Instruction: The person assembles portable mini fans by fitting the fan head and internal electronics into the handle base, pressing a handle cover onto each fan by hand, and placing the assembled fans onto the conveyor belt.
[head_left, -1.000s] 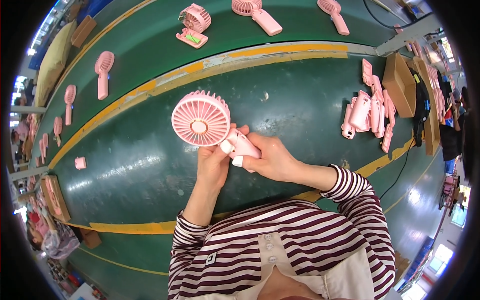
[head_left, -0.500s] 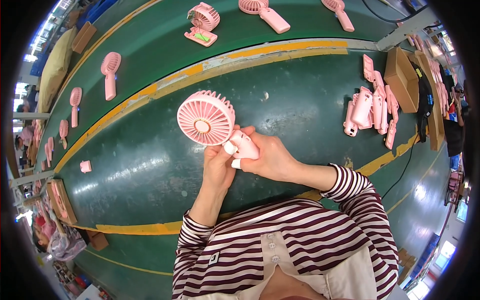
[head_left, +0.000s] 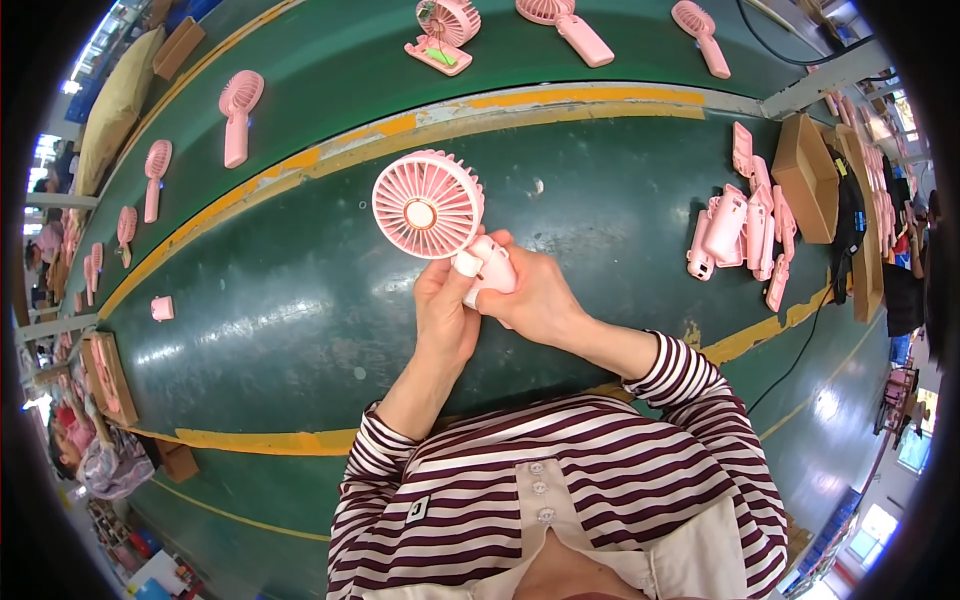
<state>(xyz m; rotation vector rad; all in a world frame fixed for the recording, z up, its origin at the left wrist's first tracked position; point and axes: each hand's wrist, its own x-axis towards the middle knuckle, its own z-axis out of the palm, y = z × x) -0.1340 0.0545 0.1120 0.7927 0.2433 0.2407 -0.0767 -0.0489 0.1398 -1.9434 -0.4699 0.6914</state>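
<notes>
Above the green worktop (head_left: 300,300), left hand (head_left: 445,315) and right hand (head_left: 535,300) raised, grip clenched on fan (head_left: 430,212) handle, round head just above the grip

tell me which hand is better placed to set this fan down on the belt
Right, probably. The right hand wraps the handle of the pink handheld fan, carrying it, while the left hand only steadies the neck with its fingers. Bare green belt lies just beneath.

A handheld fan (head_left: 430,212) is held above the middle of the workbench (head_left: 280,300). A pile of fan handle shells (head_left: 740,235) lies toward its right edge, beside a cardboard box (head_left: 805,175). More fans (head_left: 238,112) lie along the conveyor belt (head_left: 330,60) behind the bench's far edge.
</notes>
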